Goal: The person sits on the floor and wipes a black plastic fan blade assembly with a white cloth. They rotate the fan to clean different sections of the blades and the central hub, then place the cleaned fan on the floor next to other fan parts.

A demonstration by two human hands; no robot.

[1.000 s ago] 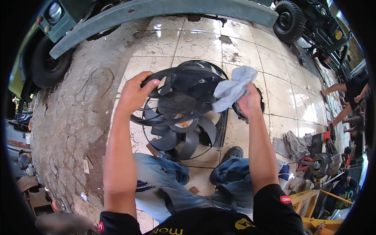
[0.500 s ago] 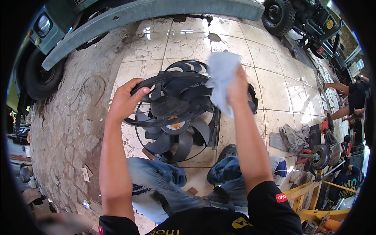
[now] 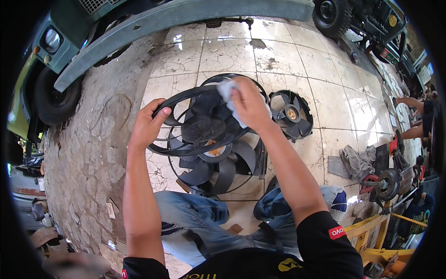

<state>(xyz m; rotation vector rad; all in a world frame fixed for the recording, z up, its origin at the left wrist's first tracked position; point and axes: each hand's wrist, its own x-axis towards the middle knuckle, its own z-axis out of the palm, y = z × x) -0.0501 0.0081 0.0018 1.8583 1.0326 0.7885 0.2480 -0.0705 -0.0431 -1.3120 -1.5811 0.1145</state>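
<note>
You are holding a large black fan (image 3: pixel 206 139) up in front of you, over your knees (image 3: pixel 209 216) and above the tiled floor (image 3: pixel 297 60). Your left hand (image 3: pixel 146 125) is gripping the left edge of the fan's ring, fingers curled over the rim and thumb lying along it. Your right hand (image 3: pixel 248 104) is pressing a pale rag (image 3: pixel 227 90) against the top edge of the fan, fingers closed down on the cloth. A second, smaller black fan (image 3: pixel 291 114) is lying on the floor just beside the right edge of the big one. Farther toward the right edge of the floor, a grey cloth (image 3: pixel 357 160) is lying crumpled near some tools (image 3: pixel 383 181). A green vehicle (image 3: pixel 51 56) is standing at the top left corner, its bumper (image 3: pixel 186 18) running along the far edge of the tiles.
</note>
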